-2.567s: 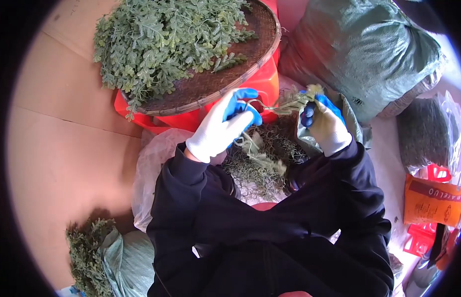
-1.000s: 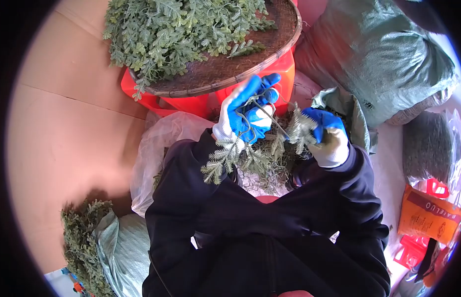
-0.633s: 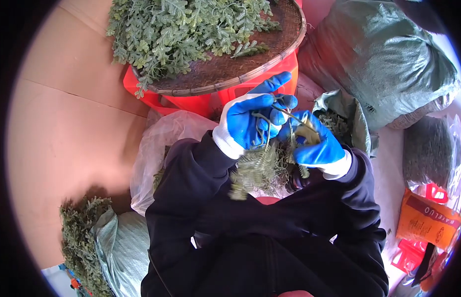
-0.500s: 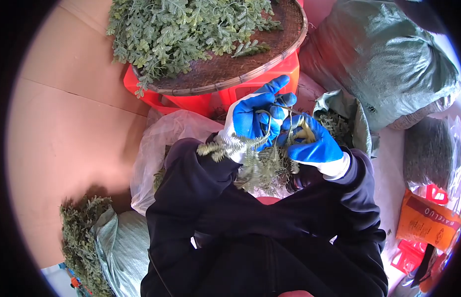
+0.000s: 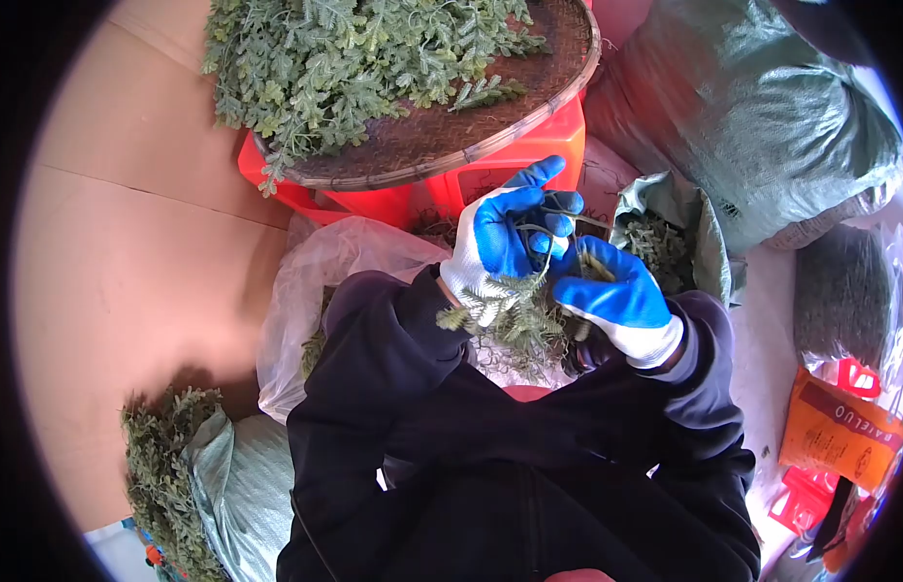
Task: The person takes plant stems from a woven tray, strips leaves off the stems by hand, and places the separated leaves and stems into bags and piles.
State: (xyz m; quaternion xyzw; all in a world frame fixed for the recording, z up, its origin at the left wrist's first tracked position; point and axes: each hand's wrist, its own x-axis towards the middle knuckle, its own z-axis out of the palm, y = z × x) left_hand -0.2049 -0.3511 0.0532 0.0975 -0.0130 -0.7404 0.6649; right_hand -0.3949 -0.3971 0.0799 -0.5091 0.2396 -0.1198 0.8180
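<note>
one round brown woven tray [image 5: 529, 124], three green woven sacks [image 5: 762, 116] [image 5: 706, 242] [image 5: 246, 485], two blue-and-white coated gloves [image 5: 505, 228] [image 5: 621, 296], one orange printed packet [image 5: 839, 427] and two clear plastic bags [image 5: 311, 291] [image 5: 896, 281] show.

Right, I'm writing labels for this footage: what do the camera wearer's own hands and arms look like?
The left glove and right glove are white with blue palms and fingers and white cuffs. The sleeves are long, dark and plain, loose and creased. No lettering is readable on either.
</note>
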